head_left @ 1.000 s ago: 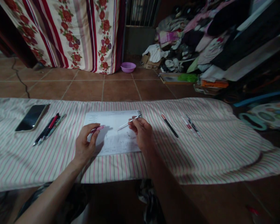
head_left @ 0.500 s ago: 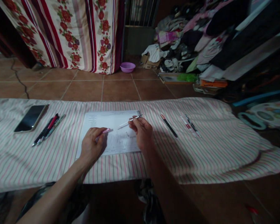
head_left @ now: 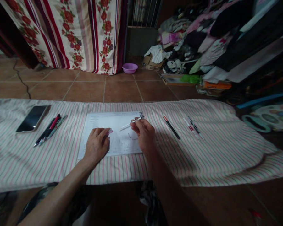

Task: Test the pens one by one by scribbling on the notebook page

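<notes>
Well, 1 pen (head_left: pixel 125 126) (white) in right grip (head_left: pixel 145 133)

1. The left forearm (head_left: pixel 65 185) and the right forearm (head_left: pixel 163 175) are seen bare down to the view's lower edge.
2. The left hand (head_left: pixel 97 142) and the right hand (head_left: pixel 145 132) are likewise uncovered.
3. The legs are clothed in dark fabric (head_left: pixel 147 196), irregularly patched with paler grey; its finer pattern is lost in shadow.

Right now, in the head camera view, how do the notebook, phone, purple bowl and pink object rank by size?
Largest to smallest, as they look:
1. notebook
2. phone
3. purple bowl
4. pink object, partly hidden by the left hand
</notes>
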Available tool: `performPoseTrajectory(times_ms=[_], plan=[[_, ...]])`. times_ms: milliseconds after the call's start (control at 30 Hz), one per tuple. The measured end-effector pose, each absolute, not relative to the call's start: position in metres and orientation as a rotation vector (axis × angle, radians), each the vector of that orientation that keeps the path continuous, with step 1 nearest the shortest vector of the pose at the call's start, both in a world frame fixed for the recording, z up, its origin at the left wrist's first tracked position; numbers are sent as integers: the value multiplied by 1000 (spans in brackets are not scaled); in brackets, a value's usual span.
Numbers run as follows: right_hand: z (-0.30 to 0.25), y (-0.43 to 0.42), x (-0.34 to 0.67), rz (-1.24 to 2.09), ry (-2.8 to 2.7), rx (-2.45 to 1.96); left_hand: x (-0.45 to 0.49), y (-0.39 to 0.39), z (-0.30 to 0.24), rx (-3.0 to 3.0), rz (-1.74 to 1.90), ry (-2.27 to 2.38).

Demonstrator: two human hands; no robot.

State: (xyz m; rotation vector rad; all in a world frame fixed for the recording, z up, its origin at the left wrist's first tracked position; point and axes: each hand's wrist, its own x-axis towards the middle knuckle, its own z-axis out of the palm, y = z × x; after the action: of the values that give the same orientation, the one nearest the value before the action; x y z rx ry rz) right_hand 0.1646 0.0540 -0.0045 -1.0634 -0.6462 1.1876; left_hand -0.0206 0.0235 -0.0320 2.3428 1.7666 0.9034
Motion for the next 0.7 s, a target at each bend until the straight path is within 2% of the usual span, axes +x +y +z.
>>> performPoseTrajectory(times_ms=[333,700], plan=[[-6,51,158,1227,-654,-1054,-7,22,-25,2110,1241,1612],[-8,48,151,1296,-653,-1010,5,21,-28,1883,1356,1680]])
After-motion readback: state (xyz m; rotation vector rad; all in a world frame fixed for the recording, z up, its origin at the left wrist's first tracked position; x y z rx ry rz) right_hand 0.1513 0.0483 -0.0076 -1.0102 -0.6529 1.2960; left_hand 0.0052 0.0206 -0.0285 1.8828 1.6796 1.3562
